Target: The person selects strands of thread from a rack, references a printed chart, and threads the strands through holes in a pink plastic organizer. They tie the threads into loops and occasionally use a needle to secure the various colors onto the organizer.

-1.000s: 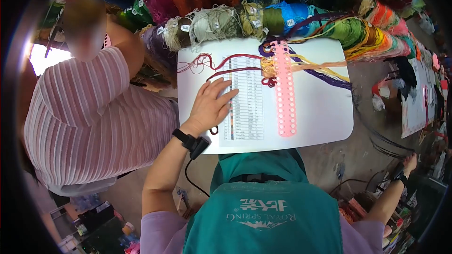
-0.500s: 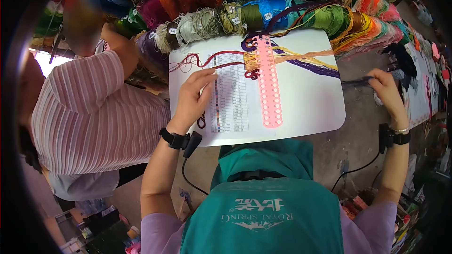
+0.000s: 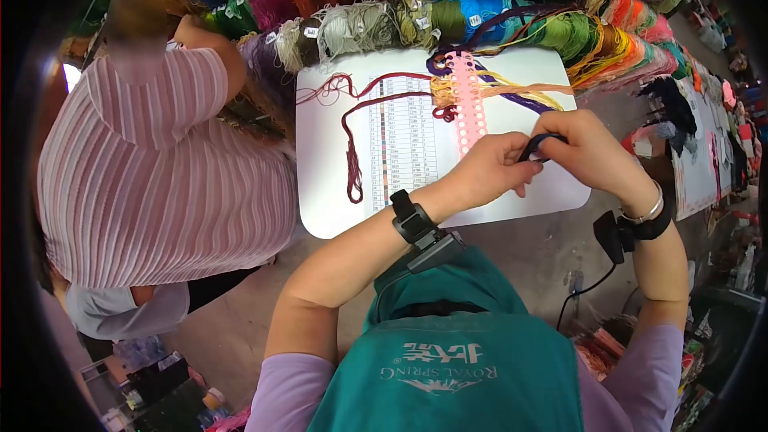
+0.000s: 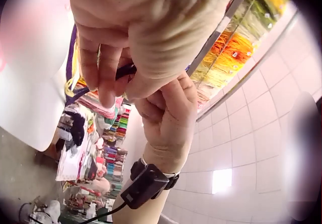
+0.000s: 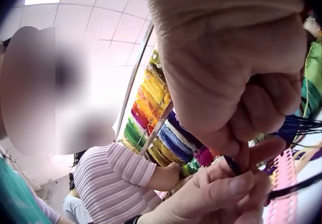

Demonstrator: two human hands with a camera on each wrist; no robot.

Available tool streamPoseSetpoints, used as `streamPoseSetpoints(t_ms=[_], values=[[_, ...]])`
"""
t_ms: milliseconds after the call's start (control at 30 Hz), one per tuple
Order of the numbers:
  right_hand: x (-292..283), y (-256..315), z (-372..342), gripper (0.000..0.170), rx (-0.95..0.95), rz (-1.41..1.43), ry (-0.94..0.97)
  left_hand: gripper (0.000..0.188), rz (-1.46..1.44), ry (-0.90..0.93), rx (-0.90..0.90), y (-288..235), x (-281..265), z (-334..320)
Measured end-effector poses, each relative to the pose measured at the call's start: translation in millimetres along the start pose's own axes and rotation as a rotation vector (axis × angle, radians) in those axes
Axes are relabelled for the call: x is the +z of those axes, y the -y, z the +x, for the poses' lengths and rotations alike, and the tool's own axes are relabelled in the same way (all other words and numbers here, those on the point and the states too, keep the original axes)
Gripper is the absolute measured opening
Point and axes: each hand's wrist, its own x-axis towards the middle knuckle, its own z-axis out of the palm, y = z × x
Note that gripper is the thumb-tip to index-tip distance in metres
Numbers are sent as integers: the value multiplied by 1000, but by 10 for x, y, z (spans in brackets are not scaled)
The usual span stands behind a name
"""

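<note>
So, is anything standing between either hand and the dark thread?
Nothing visible: the left hand and right hand both pinch the dark thread directly. The white board shows below them in the head view.

Seen from the head camera, both of the person's arms reach forward and converge in front of the body. The left arm slants up toward the right; the right arm bends at the elbow and angles inward. The left hand and right hand meet fingertip to fingertip, each pinching. In the right wrist view, the right hand's outer fingers curl toward the palm.
</note>
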Motion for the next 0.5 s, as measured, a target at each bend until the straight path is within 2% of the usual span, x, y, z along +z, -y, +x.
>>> streamPoseSetpoints(t_ms=[33, 133, 233, 333, 367, 400, 467, 500], values=[[-24, -53, -37, 11, 26, 10, 2, 15, 11, -55, 8, 40, -3, -22], [-151, -263, -157, 10, 101, 110, 17, 14, 237, -89, 9, 35, -172, -154], [-218, -563, -250, 9, 176, 327, 102, 19, 280, -44, -30, -49, -252, -323], [-96, -811, -301, 18, 22, 378, 189, 21, 260, -37, -34, -226, -138, -481], [-129, -754, -290, 31, 48, 217, 298, 21, 230, -45, -24, -321, -59, -521], [-6, -797, -267, 30, -60, 266, 266, 21, 196, -54, -16, -383, 28, -546], [307, -925, -231, 28, -270, 366, 205, 18, 125, -132, 114, -505, 203, -547], [336, -887, -194, 28, -210, 295, 274, 17, 99, -192, 166, -665, 285, -551]])
